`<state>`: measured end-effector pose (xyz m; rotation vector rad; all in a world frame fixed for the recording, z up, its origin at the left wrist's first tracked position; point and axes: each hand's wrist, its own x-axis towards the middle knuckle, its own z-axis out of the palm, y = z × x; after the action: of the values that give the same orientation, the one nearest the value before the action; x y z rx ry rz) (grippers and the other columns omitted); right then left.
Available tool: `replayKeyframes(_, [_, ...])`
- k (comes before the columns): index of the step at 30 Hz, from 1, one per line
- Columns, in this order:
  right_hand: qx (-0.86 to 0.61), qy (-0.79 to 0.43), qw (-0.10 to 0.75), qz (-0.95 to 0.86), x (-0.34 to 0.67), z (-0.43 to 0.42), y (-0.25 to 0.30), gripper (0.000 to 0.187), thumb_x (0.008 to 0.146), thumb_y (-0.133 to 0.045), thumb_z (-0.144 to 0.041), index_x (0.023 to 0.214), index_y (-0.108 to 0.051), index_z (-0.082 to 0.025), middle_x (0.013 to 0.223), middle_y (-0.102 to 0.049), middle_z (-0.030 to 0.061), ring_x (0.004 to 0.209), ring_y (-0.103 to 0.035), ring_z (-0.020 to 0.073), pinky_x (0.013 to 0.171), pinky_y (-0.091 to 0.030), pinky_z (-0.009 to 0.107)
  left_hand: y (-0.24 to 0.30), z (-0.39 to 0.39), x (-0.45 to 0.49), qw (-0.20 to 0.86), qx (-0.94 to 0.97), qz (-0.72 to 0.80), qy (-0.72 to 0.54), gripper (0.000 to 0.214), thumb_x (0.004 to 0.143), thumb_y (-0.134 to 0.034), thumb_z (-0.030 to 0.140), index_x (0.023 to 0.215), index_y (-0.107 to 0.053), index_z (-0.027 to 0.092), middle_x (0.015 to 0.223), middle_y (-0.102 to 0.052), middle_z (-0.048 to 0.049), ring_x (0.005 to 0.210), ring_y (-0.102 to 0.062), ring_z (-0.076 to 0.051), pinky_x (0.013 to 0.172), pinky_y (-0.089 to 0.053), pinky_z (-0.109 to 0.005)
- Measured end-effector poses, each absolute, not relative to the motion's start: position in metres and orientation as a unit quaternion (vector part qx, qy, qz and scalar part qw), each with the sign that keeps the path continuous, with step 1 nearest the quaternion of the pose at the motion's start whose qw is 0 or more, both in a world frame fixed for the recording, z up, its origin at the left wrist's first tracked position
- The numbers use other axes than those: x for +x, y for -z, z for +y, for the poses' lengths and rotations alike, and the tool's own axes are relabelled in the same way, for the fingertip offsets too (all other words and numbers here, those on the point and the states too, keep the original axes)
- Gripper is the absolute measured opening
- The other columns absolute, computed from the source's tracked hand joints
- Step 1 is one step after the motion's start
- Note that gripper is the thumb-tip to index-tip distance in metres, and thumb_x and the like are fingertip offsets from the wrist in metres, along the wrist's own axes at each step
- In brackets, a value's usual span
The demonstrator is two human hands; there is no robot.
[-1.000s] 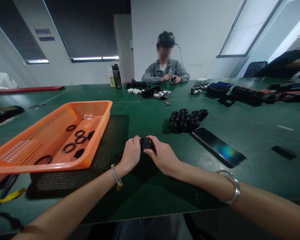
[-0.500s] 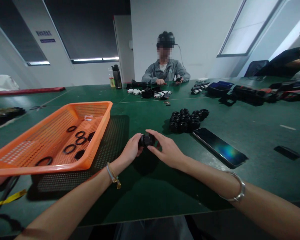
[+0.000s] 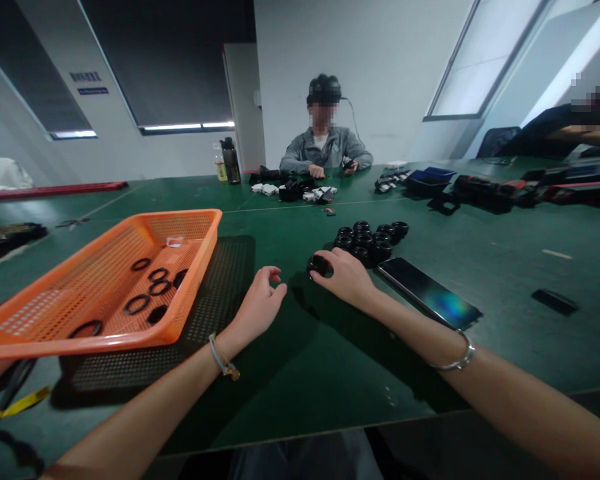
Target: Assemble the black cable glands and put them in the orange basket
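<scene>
My right hand [image 3: 349, 279] grips a round black lens-like part [image 3: 318, 265] between thumb and fingers, just above the table. A little to the left, my left hand [image 3: 261, 299] holds nothing, its thumb and curled fingers apart. Beyond my right hand a cluster of similar black round parts [image 3: 364, 237] stands close together, partly behind my fingers. On the left is an orange perforated basket [image 3: 105, 351], with several black rings [image 3: 137, 305] and a couple of darker black pieces inside.
A smartphone [image 3: 430, 293] lies right of the cluster, and a small black flat piece [image 3: 555, 301] farther right. Across the green table [image 3: 280, 393] sits a person [image 3: 325, 150] behind small white and black parts [image 3: 295, 190]. Bottles [image 3: 230, 160] stand at the far edge.
My left hand has let go of the black part and drawn slightly back. My right hand has carried the part to the right, toward the cluster. The view has shifted slightly.
</scene>
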<state>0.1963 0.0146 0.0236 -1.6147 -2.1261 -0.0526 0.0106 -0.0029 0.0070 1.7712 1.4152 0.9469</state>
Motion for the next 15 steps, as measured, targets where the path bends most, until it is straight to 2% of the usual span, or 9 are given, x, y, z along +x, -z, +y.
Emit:
replayKeyframes(3, [-0.612, 0.065, 0.212, -0.759, 0.2, 0.019, -0.023, 0.039, 0.079, -0.051, -0.037, 0.109, -0.061, -0.014, 0.089, -0.058, 0.0123, 0.084, -0.054, 0.0249, 0.072, -0.044, 0.034, -0.024, -0.01, 0.007, 0.271, 0.739, 0.532, -0.311, 0.03, 0.078, -0.043, 0.027, 0.105, -0.048, 0.014, 0.104, -0.05, -0.008, 0.066, -0.054, -0.011, 0.065, -0.046, -0.029])
replayKeyframes(9, [-0.662, 0.128, 0.182, -0.716, 0.208, 0.024, -0.028, 0.034, 0.077, -0.051, -0.035, 0.102, -0.064, -0.016, 0.096, -0.053, 0.0154, 0.094, -0.046, 0.0304, 0.068, -0.043, 0.034, -0.084, -0.024, -0.008, 0.132, 0.78, 0.574, -0.212, 0.031, 0.081, -0.037, 0.035, 0.096, -0.054, 0.015, 0.094, -0.058, -0.0073, 0.082, -0.058, -0.02, 0.079, -0.045, -0.036])
replayKeyframes(13, [-0.675, 0.139, 0.162, -0.706, 0.213, 0.027, -0.029, 0.035, 0.077, -0.049, -0.032, 0.102, -0.063, -0.013, 0.097, -0.053, 0.0167, 0.093, -0.045, 0.0312, 0.069, -0.043, 0.036, -0.114, -0.025, -0.038, 0.038, 0.781, 0.613, -0.115, 0.034, 0.081, -0.035, 0.039, 0.092, -0.059, 0.018, 0.091, -0.064, -0.0075, 0.082, -0.06, -0.023, 0.08, -0.045, -0.039])
replayKeyframes(15, [-0.672, 0.15, 0.157, -0.708, 0.213, 0.028, -0.028, 0.039, 0.077, -0.048, -0.031, 0.106, -0.06, -0.009, 0.098, -0.053, 0.0184, 0.094, -0.045, 0.0319, 0.071, -0.042, 0.037, -0.12, -0.015, -0.061, -0.033, 0.747, 0.66, -0.073, 0.035, 0.081, -0.032, 0.032, 0.089, -0.06, 0.013, 0.088, -0.065, -0.0128, 0.079, -0.061, -0.028, 0.076, -0.046, -0.043])
